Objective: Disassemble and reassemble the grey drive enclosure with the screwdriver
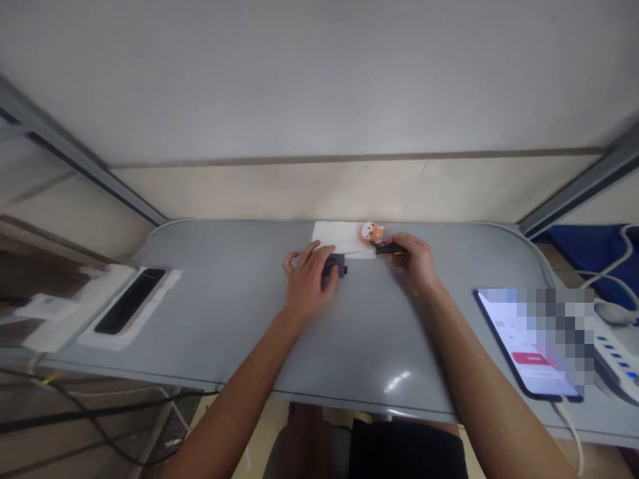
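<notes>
My left hand (310, 279) grips a small dark grey box (339, 263) with slots in its top, pressed on the grey table. The hand covers the box's left part. In my right hand (415, 263) is a screwdriver (389, 249) with a black and yellow handle, held nearly level. Its thin shaft points left and ends at the box's upper right edge; I cannot tell whether the tip touches. Behind the box lies a white sheet (335, 233), partly under the shaft. An orange and white animal-faced trinket (372, 232) sits on the sheet's right side, just beyond the screwdriver.
A lit phone (532, 359) with a cable lies at the table's right, beside a white power strip (616, 362). To the left, a dark phone (130, 301) rests on white paper. A wall (319, 189) closes off the table's back, with metal posts on both sides.
</notes>
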A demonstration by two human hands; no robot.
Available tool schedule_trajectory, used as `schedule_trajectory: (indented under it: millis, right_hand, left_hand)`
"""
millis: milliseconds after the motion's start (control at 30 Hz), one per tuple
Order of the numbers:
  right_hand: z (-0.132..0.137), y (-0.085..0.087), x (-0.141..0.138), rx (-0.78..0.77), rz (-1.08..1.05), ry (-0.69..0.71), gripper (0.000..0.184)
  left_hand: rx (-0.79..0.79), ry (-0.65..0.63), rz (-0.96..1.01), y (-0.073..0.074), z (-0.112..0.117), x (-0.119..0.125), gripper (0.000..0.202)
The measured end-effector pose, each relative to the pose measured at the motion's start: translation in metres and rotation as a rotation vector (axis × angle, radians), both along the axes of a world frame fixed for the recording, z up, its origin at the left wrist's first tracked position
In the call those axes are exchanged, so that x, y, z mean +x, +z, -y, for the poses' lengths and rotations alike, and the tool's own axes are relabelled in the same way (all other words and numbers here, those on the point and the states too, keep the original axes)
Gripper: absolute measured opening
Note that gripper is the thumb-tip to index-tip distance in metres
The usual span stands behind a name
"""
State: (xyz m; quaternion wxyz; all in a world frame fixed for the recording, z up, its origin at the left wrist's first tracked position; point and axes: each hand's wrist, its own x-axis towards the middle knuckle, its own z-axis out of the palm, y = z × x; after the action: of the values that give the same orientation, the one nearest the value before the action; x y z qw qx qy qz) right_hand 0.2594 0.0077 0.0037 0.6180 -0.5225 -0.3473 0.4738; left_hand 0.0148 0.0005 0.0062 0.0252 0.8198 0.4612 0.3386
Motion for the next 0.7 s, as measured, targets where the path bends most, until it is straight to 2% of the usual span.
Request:
schedule_trajectory:
  millis: [467,700]
  right_hand:
    - [-0.0003,0.0013,-0.0002,-0.010,-0.032,0.009,0.015]
    - [-0.0013,-0.0017,0.0008,-0.016,-0.058,-0.001,0.014]
  left_hand:
    - [0.011,-0.009,-0.001,-0.0011,-0.0003,-0.0001,0.031]
    - [0.066,-0.023,-0.012,-0.0014,0.0000,-0.0001,0.029]
